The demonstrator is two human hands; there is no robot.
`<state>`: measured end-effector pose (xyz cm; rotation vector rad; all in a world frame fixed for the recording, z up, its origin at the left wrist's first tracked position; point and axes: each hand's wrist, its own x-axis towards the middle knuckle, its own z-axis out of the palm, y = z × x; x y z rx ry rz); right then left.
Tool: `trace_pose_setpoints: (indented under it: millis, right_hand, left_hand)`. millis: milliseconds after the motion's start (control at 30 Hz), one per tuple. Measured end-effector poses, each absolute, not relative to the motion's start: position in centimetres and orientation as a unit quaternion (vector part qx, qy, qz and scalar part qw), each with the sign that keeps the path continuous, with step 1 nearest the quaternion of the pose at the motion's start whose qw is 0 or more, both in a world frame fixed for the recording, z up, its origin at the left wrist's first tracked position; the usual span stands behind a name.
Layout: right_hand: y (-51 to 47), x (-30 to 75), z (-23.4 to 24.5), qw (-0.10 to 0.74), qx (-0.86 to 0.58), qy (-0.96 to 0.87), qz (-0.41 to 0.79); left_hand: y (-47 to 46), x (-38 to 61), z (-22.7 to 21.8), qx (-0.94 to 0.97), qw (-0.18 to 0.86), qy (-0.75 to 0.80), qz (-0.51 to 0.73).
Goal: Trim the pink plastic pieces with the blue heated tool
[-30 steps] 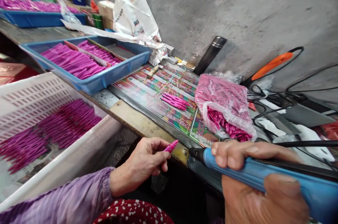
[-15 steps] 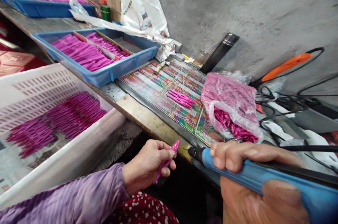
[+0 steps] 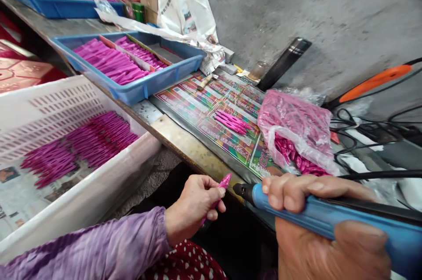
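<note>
Left hand is clenching a magenta plastic piece while right hand is grasping a blue soldering iron just beside it.

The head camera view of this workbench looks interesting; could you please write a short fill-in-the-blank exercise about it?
The left hand holds a magenta piece while the right hand grips a soldering iron with a ____ handle. More magenta pieces sit inside a clear plastic ____ on the printed mat. Other magenta pieces in the perforated white crate lie on ____.

Missing words: blue; bag; newspaper.
</note>
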<state>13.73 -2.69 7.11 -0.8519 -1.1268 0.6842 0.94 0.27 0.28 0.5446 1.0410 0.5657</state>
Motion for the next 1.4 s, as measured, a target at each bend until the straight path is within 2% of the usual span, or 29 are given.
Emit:
trace_pose_setpoints:
  millis: [667,1400]
  right_hand:
    - [-1.5,12.3,8.4,0.67,-0.418,-0.523,0.321]
    - [-1.4,11.9,8.9,0.676,-0.42,-0.518,0.313]
  left_hand:
    - [0.1,1.1,0.1,0.241,0.798,0.476,0.279]
    - [0.3,1.2,0.5,0.234,0.799,0.485,0.268]
